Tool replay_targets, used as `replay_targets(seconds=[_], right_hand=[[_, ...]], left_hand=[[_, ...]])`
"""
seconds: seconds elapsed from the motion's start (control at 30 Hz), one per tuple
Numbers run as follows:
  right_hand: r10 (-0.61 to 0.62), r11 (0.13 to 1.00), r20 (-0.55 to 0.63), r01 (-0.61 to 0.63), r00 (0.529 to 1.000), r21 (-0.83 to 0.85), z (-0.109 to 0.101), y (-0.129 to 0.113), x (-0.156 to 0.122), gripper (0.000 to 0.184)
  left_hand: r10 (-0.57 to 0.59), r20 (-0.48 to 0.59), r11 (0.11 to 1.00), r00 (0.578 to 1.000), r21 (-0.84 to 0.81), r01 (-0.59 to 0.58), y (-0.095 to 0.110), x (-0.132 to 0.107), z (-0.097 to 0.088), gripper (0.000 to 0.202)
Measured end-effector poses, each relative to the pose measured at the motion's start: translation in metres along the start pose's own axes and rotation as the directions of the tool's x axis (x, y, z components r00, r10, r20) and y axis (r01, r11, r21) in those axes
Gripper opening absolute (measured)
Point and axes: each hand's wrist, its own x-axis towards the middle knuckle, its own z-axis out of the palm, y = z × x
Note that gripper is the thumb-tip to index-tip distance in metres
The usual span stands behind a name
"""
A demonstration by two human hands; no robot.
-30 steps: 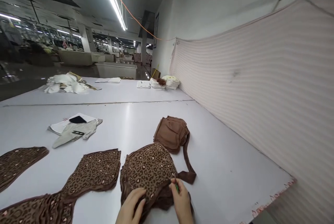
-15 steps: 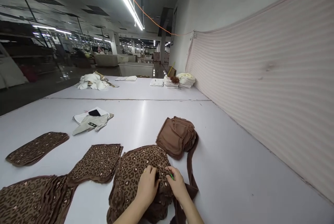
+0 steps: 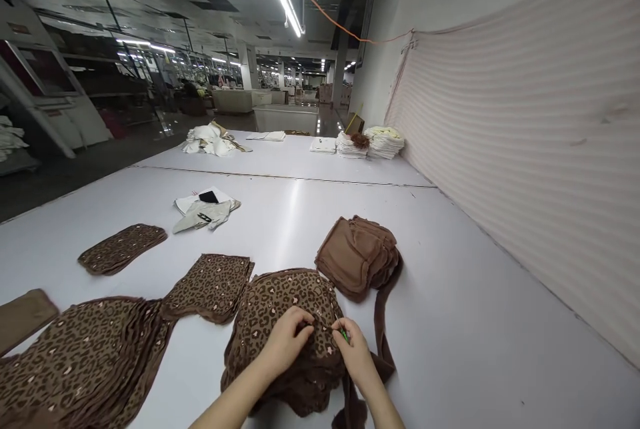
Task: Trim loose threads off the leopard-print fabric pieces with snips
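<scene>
A stack of brown leopard-print fabric pieces point(image 3: 280, 292) lies in front of me, its lower edges ruffled and overhanging in dark folds. My left hand point(image 3: 289, 337) rests on the stack's right part, thumb and fingertips pinched together on the fabric. Close by, at the right edge, my right hand point(image 3: 354, 349) grips a small green-handled tool point(image 3: 344, 335) with a thin metal tip; its exact kind is too small to make out. Just beyond sits a bundle of plain brown fabric pieces point(image 3: 345, 257), and a brown strip point(image 3: 381, 322) trails down from it beside my right hand.
More leopard-print stacks lie left: a squarish one point(image 3: 213, 285), a large one point(image 3: 75, 355) and an oblong one point(image 3: 123, 247). A phone point(image 3: 209, 197) sits on pale cloth. White fabric piles point(image 3: 383, 142) stand at the far end; striped cloth point(image 3: 500, 95) hangs along the right wall.
The view has swung left, so things appear further right and a plain brown piece shows at the left edge. My left hand's fingertips have drawn closer together on the fabric; the right keeps the tool.
</scene>
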Motion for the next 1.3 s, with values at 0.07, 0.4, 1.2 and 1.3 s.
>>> replay_targets(seconds=[0.07, 0.4, 1.2, 1.3], right_hand=[[-0.026, 0.999, -0.002, 0.026, 1.000, -0.047, -0.002, 0.000, 0.002, 0.009], [-0.121, 0.985, 0.005, 0.121, 0.993, -0.121, -0.001, -0.002, 0.002, 0.012], [-0.271, 0.905, 0.054, 0.274, 0.961, -0.326, -0.005, 0.003, 0.013, 0.020], [-0.371, 0.881, -0.030, 0.342, 0.928, -0.326, 0.000, 0.012, 0.016, 0.024]], left_hand=[[0.069, -0.040, 0.977, 0.997, 0.204, -0.060, 0.007, 0.001, 0.020, 0.018], [0.065, -0.113, 0.875, 0.991, 0.484, -0.003, 0.004, 0.011, 0.045, 0.020], [0.175, -0.207, 0.952, 0.963, 0.285, -0.112, 0.005, -0.002, 0.044, 0.020], [0.144, -0.226, 0.966, 0.963, 0.242, -0.088, -0.005, 0.004, 0.052, 0.017]])
